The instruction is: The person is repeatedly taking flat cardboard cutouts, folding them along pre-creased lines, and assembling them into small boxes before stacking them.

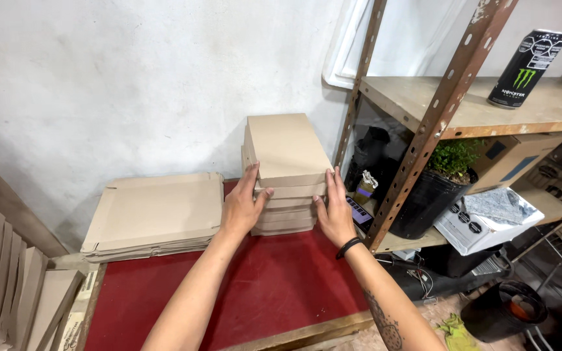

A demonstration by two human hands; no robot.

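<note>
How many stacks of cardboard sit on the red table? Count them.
2: a tall stack pressed between the left hand and right hand, and a flat stack left of it.

Both forearms reach forward, converging toward the stack of folded boxes (285, 175). Left hand (242, 207) flat against the stack's left side, fingers extended upward, thumb hooked across the front. Right hand (334, 211) pressed to its right side, fingers straight. Black band on right wrist; tattoo on right forearm.
</note>
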